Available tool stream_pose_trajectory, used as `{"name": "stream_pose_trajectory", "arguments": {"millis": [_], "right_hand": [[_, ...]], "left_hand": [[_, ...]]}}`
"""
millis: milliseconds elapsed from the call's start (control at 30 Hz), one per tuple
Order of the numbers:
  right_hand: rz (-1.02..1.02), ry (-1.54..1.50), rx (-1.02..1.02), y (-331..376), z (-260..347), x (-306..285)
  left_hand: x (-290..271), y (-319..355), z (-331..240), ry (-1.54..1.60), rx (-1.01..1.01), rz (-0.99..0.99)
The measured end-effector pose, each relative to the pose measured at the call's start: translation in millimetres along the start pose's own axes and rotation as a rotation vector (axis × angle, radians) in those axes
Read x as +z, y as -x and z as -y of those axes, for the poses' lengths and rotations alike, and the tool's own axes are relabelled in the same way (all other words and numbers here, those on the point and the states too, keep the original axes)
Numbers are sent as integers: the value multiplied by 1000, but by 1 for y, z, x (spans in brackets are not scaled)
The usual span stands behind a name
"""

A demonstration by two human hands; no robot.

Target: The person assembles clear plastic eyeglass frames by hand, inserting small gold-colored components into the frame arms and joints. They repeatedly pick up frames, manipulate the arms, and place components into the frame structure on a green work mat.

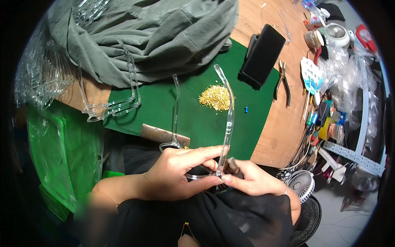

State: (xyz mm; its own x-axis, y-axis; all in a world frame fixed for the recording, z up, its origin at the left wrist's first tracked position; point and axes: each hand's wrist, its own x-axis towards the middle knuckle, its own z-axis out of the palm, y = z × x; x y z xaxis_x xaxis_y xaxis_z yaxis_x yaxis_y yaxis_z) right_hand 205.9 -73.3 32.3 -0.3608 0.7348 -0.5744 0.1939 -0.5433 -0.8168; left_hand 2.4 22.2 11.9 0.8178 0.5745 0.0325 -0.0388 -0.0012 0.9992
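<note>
Low in the frame's middle, clear plastic spectacle frame [224,136], temples pointing up. Left hand [181,175] curled around its front, fingers gripping. Right hand [253,179] pinched shut at the hinge of one temple. Above, on green mat [197,119], heap of tiny gold screws [215,98]; pliers [283,82] at right.
</note>
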Motion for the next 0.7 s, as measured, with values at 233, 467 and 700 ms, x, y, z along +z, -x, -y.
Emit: {"name": "stream_pose_trajectory", "arguments": {"millis": [233,467,700], "right_hand": [[114,95,53,2,17,-7],[149,183,166,-2,31,-12],[-160,464,34,-4,21,-2]], "left_hand": [[1,-2,-3,-27,-37,13],[0,-1,-2,-38,-71,25],[5,-2,-3,-16,-178,27]]}}
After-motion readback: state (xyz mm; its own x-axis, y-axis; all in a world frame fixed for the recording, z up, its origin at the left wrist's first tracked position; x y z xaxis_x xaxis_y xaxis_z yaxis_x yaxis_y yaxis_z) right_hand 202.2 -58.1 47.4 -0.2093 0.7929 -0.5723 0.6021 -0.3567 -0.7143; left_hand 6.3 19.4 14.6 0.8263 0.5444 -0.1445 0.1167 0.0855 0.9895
